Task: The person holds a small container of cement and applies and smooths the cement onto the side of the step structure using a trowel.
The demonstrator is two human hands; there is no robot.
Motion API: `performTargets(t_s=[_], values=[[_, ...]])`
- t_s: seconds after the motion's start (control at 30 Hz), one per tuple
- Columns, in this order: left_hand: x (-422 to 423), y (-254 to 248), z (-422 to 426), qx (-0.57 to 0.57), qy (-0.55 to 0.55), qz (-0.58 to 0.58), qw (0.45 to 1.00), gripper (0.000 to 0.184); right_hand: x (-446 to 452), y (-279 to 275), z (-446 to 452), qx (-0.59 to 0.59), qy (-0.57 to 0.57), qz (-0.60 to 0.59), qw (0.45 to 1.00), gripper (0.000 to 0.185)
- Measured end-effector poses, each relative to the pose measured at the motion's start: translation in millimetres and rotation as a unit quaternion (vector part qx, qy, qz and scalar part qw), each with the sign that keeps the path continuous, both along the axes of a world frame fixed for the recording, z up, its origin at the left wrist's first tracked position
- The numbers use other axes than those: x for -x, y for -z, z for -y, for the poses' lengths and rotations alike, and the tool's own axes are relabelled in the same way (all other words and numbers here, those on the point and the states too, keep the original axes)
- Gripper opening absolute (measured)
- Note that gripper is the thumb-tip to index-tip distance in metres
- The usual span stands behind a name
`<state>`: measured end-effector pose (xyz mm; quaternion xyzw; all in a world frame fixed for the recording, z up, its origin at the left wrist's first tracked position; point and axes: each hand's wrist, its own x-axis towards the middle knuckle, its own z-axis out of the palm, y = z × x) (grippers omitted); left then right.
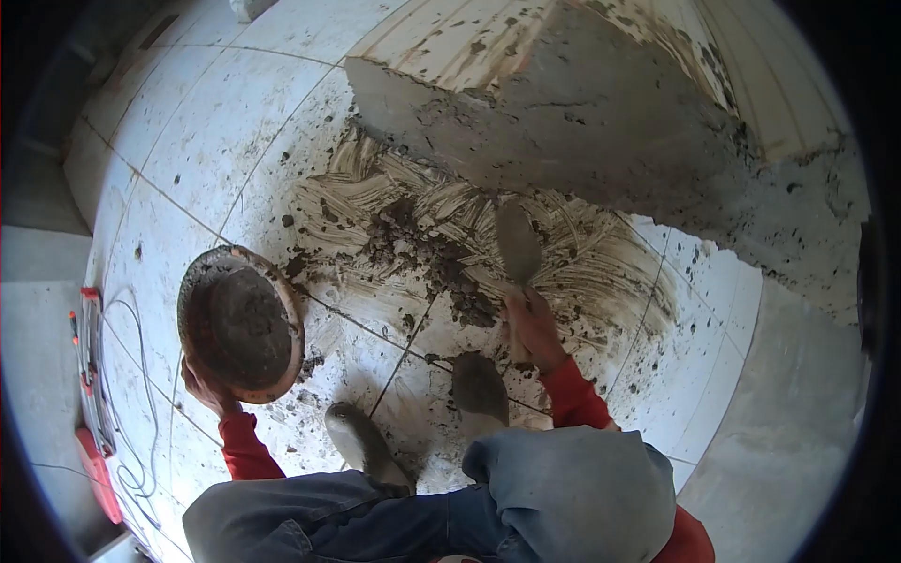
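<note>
My left hand [208,387] grips the lower left rim of a round bowl [290,324], which is coated inside with grey mortar. On the right, my right hand [533,327] is closed round the handle of a trowel [517,242], its rounded blade pointing away from me over smeared tiles. Left of the blade lies a heap of dark, crumbly mortar [413,239] on the floor. Wet grey mortar [601,122] covers the surface beyond the trowel.
My boots [479,385] stand on the white tiled floor [169,141], below the mortar heap. At the far left lie a red and grey tool [92,375] and a loose cable [141,413]. Grey concrete floor [779,394] borders the tiles at right.
</note>
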<state>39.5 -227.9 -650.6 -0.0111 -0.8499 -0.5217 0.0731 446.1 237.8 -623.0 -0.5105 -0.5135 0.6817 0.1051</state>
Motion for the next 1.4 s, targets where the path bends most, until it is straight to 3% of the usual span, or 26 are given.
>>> performTargets(t_s=[0.03, 0.07, 0.1, 0.17, 0.37, 0.5, 0.57, 0.8, 0.9, 0.97, 1.07, 1.1, 1.17, 1.2, 1.27, 1.4], values=[[-3, -3, -4, -0.025, -0.010, 0.014, 1.000, 0.054, -24, 10, -6, -0.164, -0.078, 0.080, 0.980, 0.034], [-4, -5, -8, -0.029, -0.019, 0.020, 0.999, 0.054, -45, 17, -18, -0.323, -0.155, 0.156, 0.920, 0.034], [-6, -9, -12, -0.028, -0.011, 0.002, 1.000, 0.054, -56, 10, -33, -0.327, -0.166, 0.160, 0.916, 0.034], [-13, -15, -19, -0.027, -0.013, -0.006, 1.000, 0.053, -67, -17, -57, -0.465, -0.280, 0.281, 0.792, 0.034], [-17, -25, -30, -0.007, -0.027, -0.027, 0.999, 0.054, -21, -66, -123, -0.505, -0.415, 0.276, 0.704, 0.032], [-12, -14, -24, -0.010, -0.042, -0.025, 0.999, 0.053, 53, -118, -134, -0.437, -0.501, 0.270, 0.697, 0.026], [-12, -10, -22, -0.025, -0.050, -0.021, 0.998, 0.053, 89, -139, -136, -0.326, -0.570, 0.339, 0.674, 0.023], [-12, -6, -20, -0.041, -0.077, 0.006, 0.996, 0.050, 164, -167, -135, -0.292, -0.589, 0.406, 0.635, 0.026], [-16, -10, -26, -0.049, -0.087, -0.004, 0.995, 0.049, 168, -191, -141, -0.298, -0.595, 0.383, 0.640, 0.028], [-15, -8, -27, -0.059, -0.095, -0.008, 0.994, 0.049, 160, -224, -134, -0.316, -0.547, 0.341, 0.696, 0.024], [-15, -9, -25, -0.051, -0.068, -0.005, 0.996, 0.048, 141, -261, -99, -0.330, -0.487, 0.339, 0.734, 0.022], [-16, -10, -26, -0.064, -0.072, 0.000, 0.995, 0.048, 123, -250, -99, -0.329, -0.489, 0.339, 0.733, 0.022], [-16, -8, -27, -0.078, -0.083, 0.003, 0.994, 0.048, 75, -197, -114, -0.604, -0.456, 0.191, 0.625, 0.029], [-16, -6, -27, -0.090, -0.082, 0.002, 0.992, 0.047, 60, -170, -114, -0.605, -0.459, 0.188, 0.623, 0.029], [-16, -6, -26, -0.100, -0.086, 0.000, 0.991, 0.047, 34, -112, -113, -0.542, -0.365, 0.255, 0.713, 0.031], [-16, -17, -29, -0.039, -0.076, -0.020, 0.996, 0.046, 4, -7, -139, -0.519, -0.377, 0.237, 0.729, 0.031]])
